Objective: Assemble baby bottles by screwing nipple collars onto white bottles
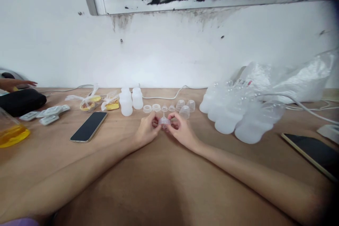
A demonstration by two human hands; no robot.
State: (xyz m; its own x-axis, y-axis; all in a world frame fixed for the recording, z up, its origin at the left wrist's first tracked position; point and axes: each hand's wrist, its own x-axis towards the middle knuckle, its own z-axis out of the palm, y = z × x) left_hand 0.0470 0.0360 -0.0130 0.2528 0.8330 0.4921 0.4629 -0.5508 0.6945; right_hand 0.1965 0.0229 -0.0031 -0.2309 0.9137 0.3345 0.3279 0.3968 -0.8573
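Note:
My left hand [148,128] and my right hand [184,133] meet at the middle of the table, fingers pinched on both sides of a translucent bottle collar [164,121]. A clear nipple tip seems to rise from the collar. Just behind it are two clear bottle nipples, one of them the nearer nipple [171,108]. Two white collar rings [147,108] lie to the left of these. Three clear dome caps [184,112] stand behind my right hand. Frosted white baby bottles [125,104] are upright beyond my left hand. My fingers hide the collar's lower part.
Several assembled baby bottles [227,111] crowd the right side, before a plastic bag [288,77]. Phones lie at left [89,127] and right [312,153]. Farther left are small wrapped packs [54,111], a black pouch [22,101] and another person's hand [17,84]. A cable [169,97] runs along the wall.

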